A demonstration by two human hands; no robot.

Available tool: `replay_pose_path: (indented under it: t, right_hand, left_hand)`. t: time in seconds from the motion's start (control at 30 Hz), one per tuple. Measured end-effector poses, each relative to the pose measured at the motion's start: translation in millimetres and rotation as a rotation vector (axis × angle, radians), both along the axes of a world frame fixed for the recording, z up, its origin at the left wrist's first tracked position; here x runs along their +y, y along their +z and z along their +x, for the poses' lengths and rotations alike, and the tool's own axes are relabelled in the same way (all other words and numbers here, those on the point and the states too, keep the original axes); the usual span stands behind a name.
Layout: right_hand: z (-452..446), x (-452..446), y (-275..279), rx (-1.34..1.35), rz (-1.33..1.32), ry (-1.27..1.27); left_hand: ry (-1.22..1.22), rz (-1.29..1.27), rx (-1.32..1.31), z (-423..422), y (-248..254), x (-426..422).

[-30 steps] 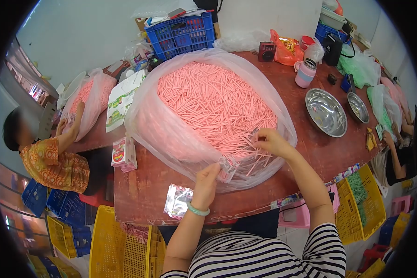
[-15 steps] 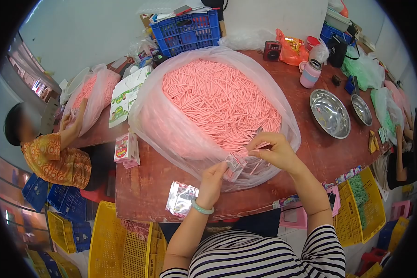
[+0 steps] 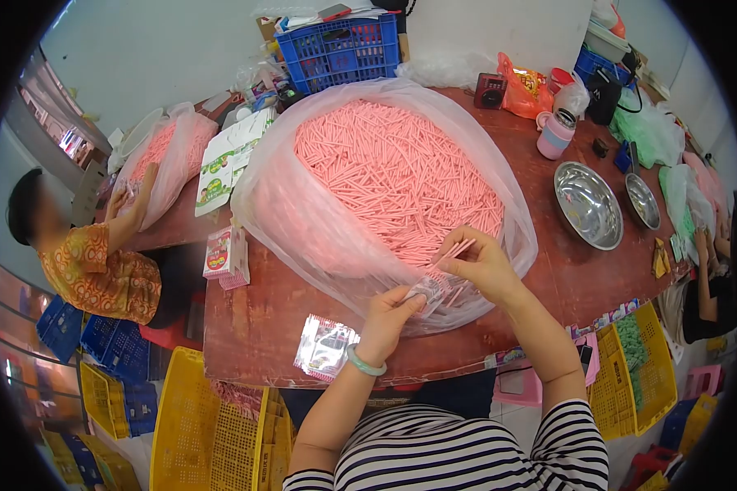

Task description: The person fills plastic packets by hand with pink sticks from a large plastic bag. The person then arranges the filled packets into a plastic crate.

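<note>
I've got pink sticks (image 3: 458, 249) pinched in my right hand (image 3: 481, 266), slanting up-right over the plastic bag (image 3: 264, 214); left hand (image 3: 389, 324) grips a packet (image 3: 431, 286), metal bowl (image 3: 588, 206) right of the bag.

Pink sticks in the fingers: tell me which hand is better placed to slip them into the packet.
Right, I'd judge: the right hand pinches the pink sticks close to the packet, while the left hand is busy holding that packet.

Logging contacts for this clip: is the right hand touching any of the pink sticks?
Touching. The head view shows pink sticks pinched between the thumb and fingers of the right hand, their ends jutting out.
</note>
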State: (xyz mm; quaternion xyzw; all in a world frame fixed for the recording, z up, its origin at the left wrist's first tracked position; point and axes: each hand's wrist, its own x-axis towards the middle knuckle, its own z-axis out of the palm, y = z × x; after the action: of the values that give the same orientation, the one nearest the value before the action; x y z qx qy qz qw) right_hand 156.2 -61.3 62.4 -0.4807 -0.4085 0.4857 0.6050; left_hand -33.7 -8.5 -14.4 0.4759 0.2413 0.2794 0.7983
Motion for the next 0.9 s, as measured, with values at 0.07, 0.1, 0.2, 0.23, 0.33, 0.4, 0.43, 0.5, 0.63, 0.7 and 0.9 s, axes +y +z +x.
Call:
replay_pose_path:
  t: [0.07,0.1,0.2,0.23,0.33,0.4,0.43,0.5,0.63,0.7,0.9]
  right_hand:
    - [-2.2,-1.4,1.0,-0.029,0.000,0.013]
    - [-2.4,-1.8,-0.7,-0.029,-0.002,0.013]
    - [-3.1,-2.9,-4.3,-0.113,-0.005,0.055]
    - [-4.7,-3.5,-2.9,-0.167,-0.003,0.023]
    - [-3.9,-4.6,-3.7,-0.198,0.006,-0.047]
    - [-3.9,-4.5,-7.1,-0.174,0.012,-0.080]
    - [-5.2,-4.3,-9.9,-0.149,0.048,-0.134]
    - [-8.0,-5.1,-11.7,-0.123,0.084,-0.187]
    - [-8.6,-6.1,-16.9,-0.199,0.103,-0.189]
    - [-7.7,-5.8,-18.0,-0.257,0.124,-0.153]
    - [-12.8,-1.3,-12.7,-0.369,0.055,-0.001]
  left_hand:
    - [0.025,-0.029,-0.026,2.2,1.0,0.1]
    - [0.050,-0.058,-0.052,3.4,1.8,0.2]
    - [0.074,-0.078,-0.079,6.3,3.6,1.2]
    - [0.074,-0.078,-0.079,6.8,2.9,1.1]
    - [0.081,-0.128,-0.139,9.4,2.9,1.2]
    - [0.100,-0.201,-0.219,10.0,7.8,0.2]
    - [0.101,-0.201,-0.219,9.9,9.8,-0.1]
    - [0.124,-0.272,-0.234,10.1,12.4,-0.4]
    - [0.115,-0.275,-0.238,10.0,7.2,0.5]
    - [0.097,-0.223,-0.193,10.7,7.7,-0.6]
    - [0.078,-0.232,-0.154,15.1,13.8,-2.8]
